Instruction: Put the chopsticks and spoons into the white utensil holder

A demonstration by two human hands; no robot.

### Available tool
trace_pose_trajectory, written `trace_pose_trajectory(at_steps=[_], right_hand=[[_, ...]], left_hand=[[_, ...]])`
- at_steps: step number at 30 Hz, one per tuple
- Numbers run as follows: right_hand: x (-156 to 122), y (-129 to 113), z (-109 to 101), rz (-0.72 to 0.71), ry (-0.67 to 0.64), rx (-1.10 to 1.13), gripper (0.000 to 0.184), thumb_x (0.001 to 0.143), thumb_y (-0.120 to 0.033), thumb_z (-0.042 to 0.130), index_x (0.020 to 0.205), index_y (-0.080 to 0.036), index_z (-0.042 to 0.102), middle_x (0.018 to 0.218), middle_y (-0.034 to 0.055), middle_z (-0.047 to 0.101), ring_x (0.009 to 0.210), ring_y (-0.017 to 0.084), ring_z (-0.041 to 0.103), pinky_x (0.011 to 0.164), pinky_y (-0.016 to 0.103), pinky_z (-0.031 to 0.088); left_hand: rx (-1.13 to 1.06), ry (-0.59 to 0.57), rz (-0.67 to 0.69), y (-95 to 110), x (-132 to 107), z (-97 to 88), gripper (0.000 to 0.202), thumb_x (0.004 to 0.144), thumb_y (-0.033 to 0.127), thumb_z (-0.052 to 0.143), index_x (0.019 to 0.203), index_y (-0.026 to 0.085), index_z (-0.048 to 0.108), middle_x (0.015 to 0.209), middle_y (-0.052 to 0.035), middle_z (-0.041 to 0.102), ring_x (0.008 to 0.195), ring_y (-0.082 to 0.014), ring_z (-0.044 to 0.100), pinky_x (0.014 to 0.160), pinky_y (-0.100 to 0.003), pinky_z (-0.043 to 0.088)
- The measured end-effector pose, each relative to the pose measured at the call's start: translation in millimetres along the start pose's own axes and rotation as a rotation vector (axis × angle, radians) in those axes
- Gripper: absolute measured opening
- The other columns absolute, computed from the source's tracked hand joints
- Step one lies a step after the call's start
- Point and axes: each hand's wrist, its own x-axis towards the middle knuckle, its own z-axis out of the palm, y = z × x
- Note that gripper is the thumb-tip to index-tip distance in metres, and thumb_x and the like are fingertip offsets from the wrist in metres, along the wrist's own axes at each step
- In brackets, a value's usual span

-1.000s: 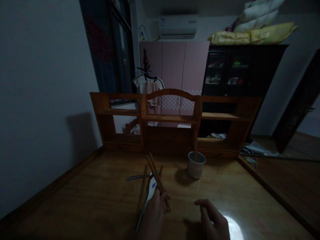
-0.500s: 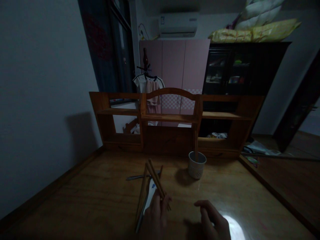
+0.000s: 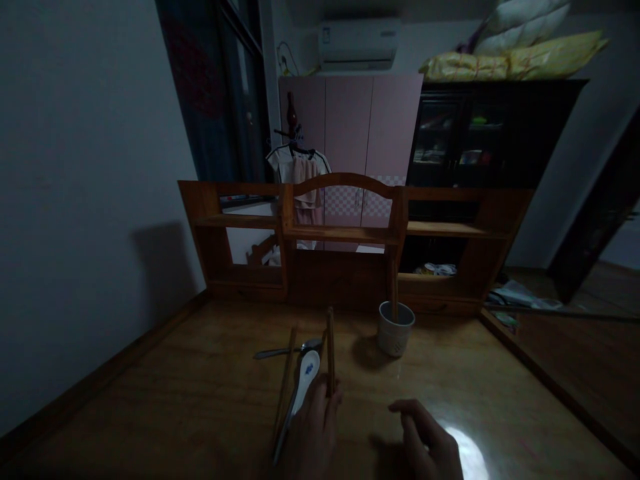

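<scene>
Swung from a slant to nearly upright, the brown wooden chopsticks (image 3: pixel 330 350) are pinched in the left hand (image 3: pixel 313 433). The right hand (image 3: pixel 430 440) rests loosely curled and empty. A white blue-marked ceramic spoon (image 3: pixel 306 377) and a slim metal spoon (image 3: pixel 280 352) lie on the wooden table (image 3: pixel 200 400). One stick already stands in the white perforated cup (image 3: pixel 393 340).

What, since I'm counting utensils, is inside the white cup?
Wooden chopsticks, count unclear, stand upright in the white cup, above its rim. Its wall hides their lower ends and anything else.
</scene>
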Motion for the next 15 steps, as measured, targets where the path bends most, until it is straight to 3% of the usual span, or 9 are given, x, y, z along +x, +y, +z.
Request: trace_pose_trajectory(at_steps=[3, 8, 11, 15], right_hand=[[0, 1, 1, -0.004, 0.017, -0.017, 0.031, 0.084, -0.047, 0.046, 0.083, -0.023, 0.066, 0.054, -0.0026, 0.056, 0.05, 0.015, 0.051, 0.048, 0.022, 0.033], [0, 2, 3, 0.013, 0.037, 0.005, 0.034, 0.083, -0.049, 0.045, 0.082, -0.022, 0.066, 0.055, -0.002, 0.058, 0.051, 0.016, 0.053, 0.048, 0.022, 0.034], [0, 2, 2, 0.007, 0.025, 0.004, 0.034, 0.083, -0.049, 0.046, 0.083, -0.022, 0.066, 0.057, -0.0014, 0.059, 0.053, 0.016, 0.053, 0.048, 0.022, 0.034], [1, 1, 2, -0.016, 0.042, 0.013, 0.033, 0.083, -0.048, 0.046, 0.081, -0.022, 0.066, 0.056, -0.0016, 0.058, 0.053, 0.016, 0.052, 0.049, 0.022, 0.034]], left_hand=[[0.038, -0.038, 0.009, -2, 2, 0.6, 0.03, 0.093, 0.03, 0.035, 0.112, 0.019, 0.056, 0.122, -0.0115, 0.065, 0.113, -0.0206, 0.062, 0.092, -0.033, 0.05], [0.163, 0.003, -0.002, -12, 3, 7.4, 0.032, 0.092, 0.032, 0.036, 0.112, 0.02, 0.058, 0.134, -0.0115, 0.057, 0.122, -0.0219, 0.056, 0.096, -0.032, 0.047], [0.2, -0.012, -0.022, -13, 1, 8.5, 0.032, 0.093, 0.034, 0.035, 0.11, 0.021, 0.059, 0.128, -0.0106, 0.063, 0.116, -0.0227, 0.06, 0.095, -0.034, 0.047], [-0.024, 0.021, -0.068, -9, -7, 9.6, 0.031, 0.093, 0.039, 0.037, 0.108, 0.023, 0.058, 0.111, -0.0094, 0.071, 0.1, -0.0212, 0.068, 0.085, -0.031, 0.052]])
